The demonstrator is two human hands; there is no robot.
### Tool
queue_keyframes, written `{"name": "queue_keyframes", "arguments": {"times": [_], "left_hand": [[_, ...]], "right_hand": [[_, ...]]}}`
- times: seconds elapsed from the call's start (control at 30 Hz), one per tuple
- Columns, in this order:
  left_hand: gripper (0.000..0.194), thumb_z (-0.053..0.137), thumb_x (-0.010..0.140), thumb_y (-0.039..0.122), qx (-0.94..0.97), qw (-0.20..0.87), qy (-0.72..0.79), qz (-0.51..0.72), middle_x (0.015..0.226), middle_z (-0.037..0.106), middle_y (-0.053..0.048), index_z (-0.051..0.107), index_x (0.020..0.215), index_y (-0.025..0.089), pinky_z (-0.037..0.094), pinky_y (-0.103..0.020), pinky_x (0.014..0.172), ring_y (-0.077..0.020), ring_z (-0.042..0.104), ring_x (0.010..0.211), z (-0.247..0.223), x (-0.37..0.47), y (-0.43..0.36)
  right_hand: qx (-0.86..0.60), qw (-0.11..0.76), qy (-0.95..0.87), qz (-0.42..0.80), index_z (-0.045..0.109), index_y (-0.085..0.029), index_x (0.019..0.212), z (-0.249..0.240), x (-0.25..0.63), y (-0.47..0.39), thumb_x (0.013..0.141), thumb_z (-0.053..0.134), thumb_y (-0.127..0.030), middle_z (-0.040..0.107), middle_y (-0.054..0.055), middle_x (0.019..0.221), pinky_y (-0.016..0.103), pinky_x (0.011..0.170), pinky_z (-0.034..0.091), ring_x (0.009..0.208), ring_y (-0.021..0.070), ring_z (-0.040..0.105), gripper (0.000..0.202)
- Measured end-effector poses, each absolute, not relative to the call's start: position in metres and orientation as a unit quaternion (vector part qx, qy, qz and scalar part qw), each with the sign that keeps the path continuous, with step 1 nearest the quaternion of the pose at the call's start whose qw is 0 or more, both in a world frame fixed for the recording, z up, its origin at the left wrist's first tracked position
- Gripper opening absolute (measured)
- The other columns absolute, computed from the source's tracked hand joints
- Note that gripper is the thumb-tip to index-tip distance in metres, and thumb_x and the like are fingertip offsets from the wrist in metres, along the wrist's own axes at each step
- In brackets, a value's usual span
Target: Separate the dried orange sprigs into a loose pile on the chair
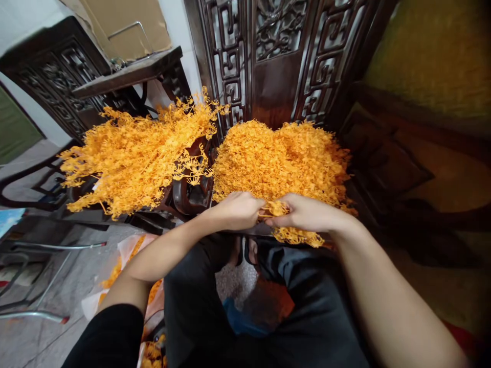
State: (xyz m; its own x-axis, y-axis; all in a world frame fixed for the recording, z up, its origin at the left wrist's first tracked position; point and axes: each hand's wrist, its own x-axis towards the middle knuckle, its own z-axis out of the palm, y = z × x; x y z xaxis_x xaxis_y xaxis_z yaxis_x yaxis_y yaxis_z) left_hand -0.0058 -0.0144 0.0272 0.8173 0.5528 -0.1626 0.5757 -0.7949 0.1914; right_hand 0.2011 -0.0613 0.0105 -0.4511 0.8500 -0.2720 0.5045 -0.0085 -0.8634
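Note:
My left hand (245, 210) is closed around the stem end of an orange artificial flower sprig (276, 207). Close beside it, my right hand (297, 210) pinches the same sprig, whose orange blossoms show between the two hands and below the right one. Both hands are in front of a big heap of orange flower sprigs (276, 158) on a dark wooden seat. To the left, a looser pile of the same sprigs (141, 153) lies with stems and branching tips sticking out. The fingertips are partly hidden by the hands themselves.
A carved dark wooden screen (278, 82) stands behind the heap. At the upper left is a wooden ledge (130, 74) with a cardboard box (126, 25). On the floor lie a pale bag with orange pieces (125, 253) and a blue plastic bag (243, 319). Metal chair legs (57, 246) stand at left.

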Motion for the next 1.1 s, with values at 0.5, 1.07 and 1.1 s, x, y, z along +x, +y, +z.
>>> {"name": "queue_keyframes", "arguments": {"times": [0.5, 1.07, 1.1], "left_hand": [[0.062, 0.037, 0.096, 0.065, 0.844, 0.473, 0.252, 0.009, 0.054, 0.046, 0.003, 0.060, 0.068, 0.015, 0.031, -0.024, 0.056, -0.0092, 0.042, 0.054, 0.025, -0.038, -0.005], [0.045, 0.037, 0.099, 0.041, 0.877, 0.358, 0.318, -0.046, 0.058, 0.039, 0.003, 0.044, 0.061, 0.018, 0.029, -0.028, 0.061, -0.0113, 0.040, 0.059, 0.002, -0.047, 0.004], [0.047, 0.035, 0.099, 0.045, 0.877, 0.365, 0.309, -0.036, 0.059, 0.041, 0.002, 0.044, 0.062, 0.018, 0.029, -0.028, 0.062, -0.0115, 0.040, 0.060, 0.003, -0.048, 0.005]], "right_hand": [[-0.471, 0.287, -0.790, 0.266, 0.069, -0.024, 0.128, 0.002, 0.183, -0.053, 0.083, 0.076, -0.041, 0.071, 0.008, 0.125, 0.041, 0.098, 0.053, 0.112, 0.0287, 0.068, 0.048], [-0.429, 0.356, -0.787, 0.263, 0.082, -0.025, 0.097, -0.002, 0.153, -0.040, 0.091, 0.068, -0.038, 0.071, 0.006, 0.083, 0.036, 0.075, 0.050, 0.079, 0.0203, 0.065, 0.020], [-0.449, 0.377, -0.760, 0.281, 0.082, -0.025, 0.092, -0.003, 0.154, -0.039, 0.089, 0.071, -0.038, 0.073, 0.006, 0.083, 0.037, 0.076, 0.051, 0.079, 0.0208, 0.066, 0.018]]}}
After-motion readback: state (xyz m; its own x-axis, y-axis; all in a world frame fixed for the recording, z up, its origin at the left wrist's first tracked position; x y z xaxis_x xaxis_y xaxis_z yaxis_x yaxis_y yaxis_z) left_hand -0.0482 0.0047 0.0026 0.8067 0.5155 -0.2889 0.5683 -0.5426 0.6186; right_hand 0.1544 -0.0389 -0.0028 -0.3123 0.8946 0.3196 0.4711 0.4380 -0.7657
